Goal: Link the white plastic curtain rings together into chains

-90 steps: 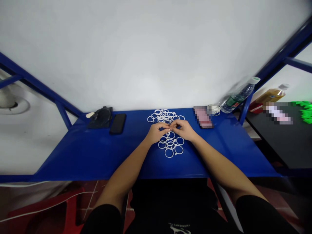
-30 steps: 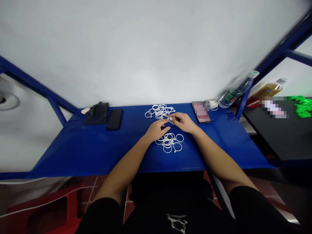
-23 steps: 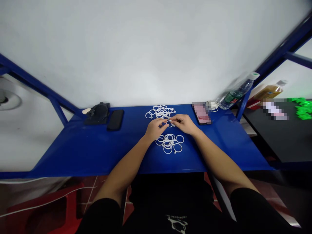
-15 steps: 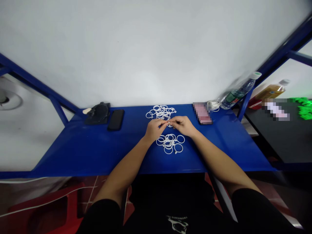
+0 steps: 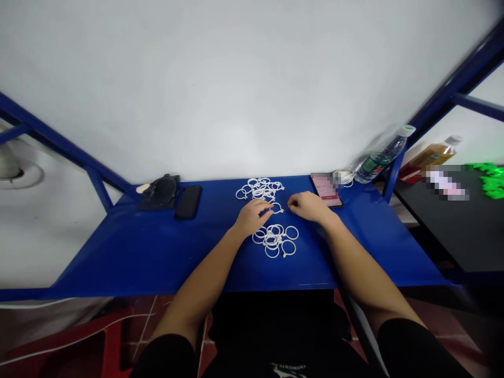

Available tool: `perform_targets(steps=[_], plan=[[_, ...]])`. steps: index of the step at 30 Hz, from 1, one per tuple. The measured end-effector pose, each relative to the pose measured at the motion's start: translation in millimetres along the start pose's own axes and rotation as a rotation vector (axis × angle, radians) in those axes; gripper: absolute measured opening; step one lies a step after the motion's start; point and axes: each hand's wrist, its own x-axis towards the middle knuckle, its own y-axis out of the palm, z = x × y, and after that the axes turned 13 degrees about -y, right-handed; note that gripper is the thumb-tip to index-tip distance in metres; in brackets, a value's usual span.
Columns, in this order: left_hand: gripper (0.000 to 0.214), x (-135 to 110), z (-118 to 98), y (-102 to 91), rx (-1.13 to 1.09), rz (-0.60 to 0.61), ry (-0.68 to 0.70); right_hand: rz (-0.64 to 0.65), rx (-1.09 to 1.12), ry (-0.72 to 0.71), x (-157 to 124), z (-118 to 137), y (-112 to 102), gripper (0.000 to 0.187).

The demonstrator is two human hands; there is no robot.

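Note:
In my left hand (image 5: pixel 254 216) the thumb and index finger close on the edge of a white ring (image 5: pixel 281 206) with a small knob. My right hand (image 5: pixel 309 206) is just to the right of that ring, apart from it, its fingers curled in; whether a small thing is between them is hidden. Behind my left hand lies a heap of similar white rings (image 5: pixel 258 192), overlapping one another. Nearer to me is a second group of white rings (image 5: pixel 289 254), some overlapping and some at the edge of the group. All lie on the blue table (image 5: pixel 157 252).
A black phone (image 5: pixel 188 202) and a crumpled black bag (image 5: pixel 160 193) lie at left. At right are a phone with a lit screen (image 5: pixel 329 198), a coiled white cable (image 5: pixel 346 178) and a leaning water bottle (image 5: pixel 384 157). Blue frame bars (image 5: pixel 100 184) flank the table.
My hands were together over a ring; now they are apart. The right hand has moved right, off the ring, while the left stays by it. The view has tilted up slightly.

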Motion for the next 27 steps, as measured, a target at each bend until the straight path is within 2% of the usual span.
perform_targets(steps=[2, 4, 6, 9, 13, 19, 23, 27], plan=[[0.023, -1, 0, 3.2, 0.033, 0.110, 0.000, 0.060, 0.071, -0.015, -1, -4, -1, 0.012], [0.024, -2, 0, 4.9, 0.077, 0.210, -0.011, 0.023, 0.121, -0.038, 0, -4, 2, 0.016], [0.021, -3, -1, 5.0, 0.107, 0.258, -0.031, -0.041, 0.089, -0.029, 2, 0, 8, 0.013], [0.021, -3, 0, 3.9, 0.098, 0.267, -0.086, -0.013, 0.014, -0.042, 5, 6, 19, 0.017], [0.026, -2, -3, 2.7, 0.085, 0.259, -0.143, 0.086, 0.038, -0.150, 6, 15, 29, 0.006], [0.031, -1, -7, -1.3, 0.147, 0.306, -0.175, 0.126, 0.016, -0.168, 6, 21, 26, 0.020], [0.018, 0, -7, -2.7, 0.188, 0.247, -0.139, 0.106, 0.078, -0.193, 7, 19, 26, 0.020], [0.012, 0, -5, -1.4, 0.090, 0.080, -0.139, -0.023, 0.138, -0.239, 9, 18, 29, 0.009]])
